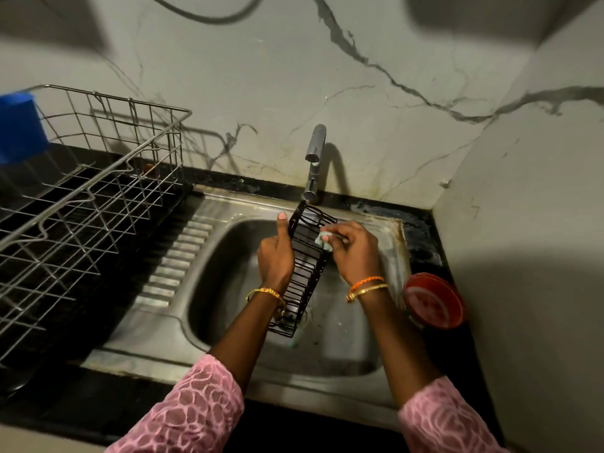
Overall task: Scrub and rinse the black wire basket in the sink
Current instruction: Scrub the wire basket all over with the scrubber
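A long, narrow black wire basket [304, 269] is held tilted on end above the steel sink [228, 256]. Its upper end reaches just under the tap [314, 165]. My left hand [274, 256] grips the basket's left side, thumb up along the top rim. At the basket's upper right edge, my right hand [354, 250] pinches a small pale green scrub pad [325, 240] against the wires. No water is seen running from the tap.
A large steel wire dish rack [91, 191] stands on the black counter at the left, with a blue-lidded container [18, 125] at its far side. A round red lid [434, 300] lies on the counter right of the sink. Marble-patterned walls close in behind and on the right.
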A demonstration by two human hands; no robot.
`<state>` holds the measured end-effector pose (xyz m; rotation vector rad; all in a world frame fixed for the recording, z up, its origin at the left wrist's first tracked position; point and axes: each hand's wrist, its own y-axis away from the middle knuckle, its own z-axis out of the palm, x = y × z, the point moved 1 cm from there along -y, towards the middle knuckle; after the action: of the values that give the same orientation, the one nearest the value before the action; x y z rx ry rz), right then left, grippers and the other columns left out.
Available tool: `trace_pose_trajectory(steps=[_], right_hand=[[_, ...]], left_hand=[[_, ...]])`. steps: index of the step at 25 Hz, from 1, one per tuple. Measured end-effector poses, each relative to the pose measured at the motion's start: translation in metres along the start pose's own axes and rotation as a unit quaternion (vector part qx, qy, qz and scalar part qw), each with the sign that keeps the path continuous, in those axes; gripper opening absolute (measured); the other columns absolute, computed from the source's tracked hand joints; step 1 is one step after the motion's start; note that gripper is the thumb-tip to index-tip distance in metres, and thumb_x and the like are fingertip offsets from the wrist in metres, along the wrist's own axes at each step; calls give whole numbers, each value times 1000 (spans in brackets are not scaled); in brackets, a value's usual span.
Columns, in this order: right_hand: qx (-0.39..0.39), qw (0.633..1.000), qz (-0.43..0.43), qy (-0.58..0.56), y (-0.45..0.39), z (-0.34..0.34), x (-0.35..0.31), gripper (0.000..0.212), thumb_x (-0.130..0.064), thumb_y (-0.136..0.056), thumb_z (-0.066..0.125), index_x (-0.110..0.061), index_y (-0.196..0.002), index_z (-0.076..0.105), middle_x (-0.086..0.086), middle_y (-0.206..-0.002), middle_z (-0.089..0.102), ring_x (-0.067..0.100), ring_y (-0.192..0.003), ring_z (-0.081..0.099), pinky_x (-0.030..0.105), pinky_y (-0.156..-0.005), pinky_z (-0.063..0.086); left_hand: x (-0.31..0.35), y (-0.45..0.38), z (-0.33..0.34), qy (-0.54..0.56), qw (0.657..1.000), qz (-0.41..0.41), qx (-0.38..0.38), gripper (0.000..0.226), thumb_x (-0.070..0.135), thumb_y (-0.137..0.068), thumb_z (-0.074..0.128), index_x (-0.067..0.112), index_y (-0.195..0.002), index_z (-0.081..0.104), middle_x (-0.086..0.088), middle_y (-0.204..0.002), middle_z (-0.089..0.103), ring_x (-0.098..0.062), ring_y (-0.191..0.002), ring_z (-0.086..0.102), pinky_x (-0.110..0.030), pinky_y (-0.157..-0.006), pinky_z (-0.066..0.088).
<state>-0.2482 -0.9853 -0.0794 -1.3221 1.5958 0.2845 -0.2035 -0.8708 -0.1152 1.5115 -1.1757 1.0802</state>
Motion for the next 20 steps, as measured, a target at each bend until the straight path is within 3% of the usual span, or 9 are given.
trace_pose_trajectory(steps=[4, 7, 11, 13, 15, 18, 20], right_hand=[[-16, 999, -6, -46, -13, 19, -19, 14, 2, -82, 63, -4, -92, 71, 7, -96, 66, 7, -84, 59, -3, -72, 39], [-20, 999, -33, -20, -1, 9, -11, 15, 1, -83, 61, -5, -94, 71, 3, -95, 65, 10, -89, 59, 2, -79, 41], [21, 997, 54, -57, 10, -16, 10, 16, -3, -85, 62, -11, -97, 70, 1, -99, 67, 11, -91, 63, 21, -83, 52], [23, 993, 64, -97, 1, -8, -2, 19, -2, -85, 61, -12, -100, 68, 4, -103, 67, 8, -89, 63, 14, -77, 52], [-30, 995, -17, -89, -4, 8, -20, 23, 3, -83, 60, -11, -99, 68, 7, -103, 66, 12, -92, 62, 12, -79, 49], [-80, 988, -129, -2, -6, 23, -25, 26, 7, -82, 56, -9, -97, 71, 6, -97, 65, 15, -95, 58, 18, -86, 45], [-75, 991, -112, 4, -13, 21, -20, 24, 5, -83, 57, -8, -98, 71, 5, -98, 66, 14, -95, 58, 16, -86, 45]], left_hand=[[2, -2, 1, -31, 999, 33, -10, 59, 54, -96, 35, 17, -51, 43, 1, -52, 43, -15, -49, 38, -27, -53, 29], [7, -4, -3, -29, 999, 33, -1, 52, 40, -98, 41, 18, -51, 41, 2, -50, 38, -13, -46, 32, -24, -47, 24], [3, -4, -6, -62, 998, 29, -2, 52, 33, -97, 44, 17, -48, 35, 0, -50, 34, -16, -48, 30, -27, -48, 21], [2, -3, -4, -64, 997, 37, -19, 51, 31, -97, 45, 17, -48, 36, 1, -48, 33, -14, -46, 29, -25, -44, 21], [3, -2, -4, -74, 995, 49, -38, 48, 26, -96, 47, 16, -49, 41, 2, -48, 36, -12, -45, 30, -23, -41, 22], [2, -4, -4, -46, 996, 50, -52, 46, 33, -99, 39, 7, -67, 58, -4, -62, 50, -18, -58, 44, -28, -53, 32], [1, -6, -3, -20, 999, 16, -35, 62, 48, -100, 25, 3, -89, 65, -10, -83, 60, -26, -79, 55, -33, -70, 42]])
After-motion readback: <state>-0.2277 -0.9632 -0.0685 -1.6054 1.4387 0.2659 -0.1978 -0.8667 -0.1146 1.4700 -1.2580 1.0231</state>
